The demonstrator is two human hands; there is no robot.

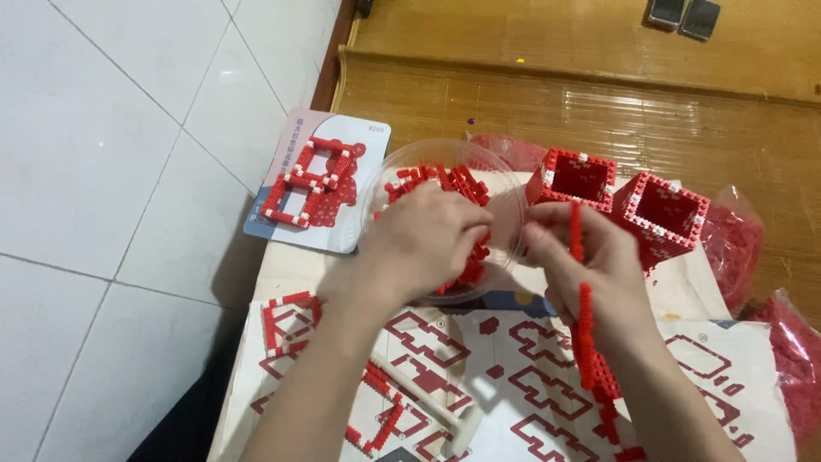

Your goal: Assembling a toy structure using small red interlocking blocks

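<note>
Left hand [428, 239] dipping into clear dish of red bricks [445, 184], grip curled, contents untold; right hand [590, 265] pinching long red brick strip [586, 334], running twelve to six o'clock.

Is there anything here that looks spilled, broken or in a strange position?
Nothing looks spilled or broken. The loose red bricks stay inside the clear round tub under the left hand. Only the picture card is slightly odd: it hangs over the table edge, above the tiled floor.
</note>
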